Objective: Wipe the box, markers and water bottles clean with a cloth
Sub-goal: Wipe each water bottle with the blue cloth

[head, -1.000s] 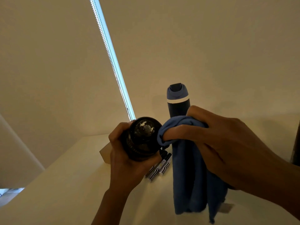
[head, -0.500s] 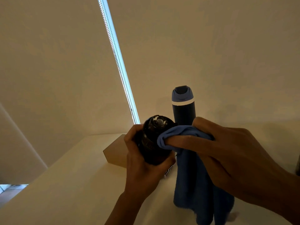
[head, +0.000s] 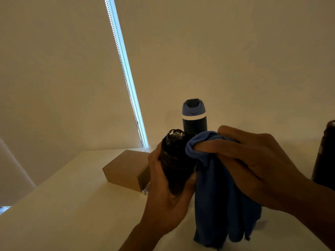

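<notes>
- Since a second ago the dark bottle (head: 175, 160) has tipped. Its top faced the camera then; now the top points up and slightly left, so the ribbed side shows.
- More of the cardboard box (head: 125, 167) shows than before. The markers that lay below the left hand are now hidden behind it.
- In the lower centre of the frame, the left hand (head: 163, 194) grips the lower half of the dark bottle. Fingers and thumb are curled round it, and it is held clear of the table (head: 63, 214).
- The right hand (head: 253, 169) reaches in from the right edge and pinches a bunched fold of the blue cloth (head: 217, 200) between thumb and fingers.
- That fold touches the upper right side of the dark bottle, just under its top.
- The rest of the cloth hangs straight down to the bottom of the frame.
- A second bottle (head: 194, 115), with a blue lid and a white band, stands upright at mid-frame. It is behind the held one, and its lower part is covered by the cloth and the right hand.
- A third, dark bottle (head: 324, 156) stands at the right edge, cut off by the frame.
- The box lies on the table just left of the left hand.
- A bright strip of light (head: 125, 69) slants from the top centre down to behind the box.
</notes>
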{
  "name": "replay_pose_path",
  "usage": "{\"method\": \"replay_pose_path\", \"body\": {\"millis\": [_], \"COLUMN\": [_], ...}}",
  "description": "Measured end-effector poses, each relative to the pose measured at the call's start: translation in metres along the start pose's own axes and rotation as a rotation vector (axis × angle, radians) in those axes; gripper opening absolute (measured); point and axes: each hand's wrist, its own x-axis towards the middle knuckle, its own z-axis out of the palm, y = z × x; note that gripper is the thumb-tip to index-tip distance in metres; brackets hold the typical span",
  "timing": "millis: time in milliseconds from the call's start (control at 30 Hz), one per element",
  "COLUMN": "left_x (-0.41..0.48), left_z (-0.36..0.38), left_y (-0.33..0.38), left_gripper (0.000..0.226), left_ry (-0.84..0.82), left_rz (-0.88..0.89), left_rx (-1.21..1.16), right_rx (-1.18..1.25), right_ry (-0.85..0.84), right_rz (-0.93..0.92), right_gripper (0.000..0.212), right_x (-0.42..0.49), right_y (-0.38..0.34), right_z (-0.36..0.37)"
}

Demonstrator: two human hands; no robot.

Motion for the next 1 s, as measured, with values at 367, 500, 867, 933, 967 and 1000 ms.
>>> {"method": "replay_pose_path", "body": {"millis": [367,500,867,933,967,1000], "left_x": [0.023,0.019,0.022,0.021,0.021,0.021], "left_z": [-0.043,-0.040,-0.048,-0.046,-0.045,-0.045], "left_y": [-0.015,-0.006,0.002,0.002,0.002,0.002], "left_gripper": [0.082,0.074,0.059,0.058,0.059,0.060], "left_ry": [-0.142,-0.250,-0.258,-0.241,-0.231,-0.224], "left_rz": [-0.092,-0.152,-0.171,-0.174,-0.173,-0.166], "left_rx": [0.118,0.002,-0.075,-0.077,-0.072,-0.067], "right_rx": [-0.002,-0.038,0.028,-0.004,-0.042,-0.079], "right_ry": [0.021,-0.008,0.007,0.030,0.041,0.047], "right_rz": [-0.066,-0.066,-0.114,-0.133,-0.147,-0.164], "right_gripper": [0.032,0.035,0.031,0.032,0.033,0.034], "right_x": [-0.001,-0.002,-0.002,-0.002,-0.002,-0.003], "right_y": [0.009,0.013,0.003,0.002,0.002,0.003], "right_z": [-0.006,-0.009,-0.005,-0.002,-0.001,0.000]}}
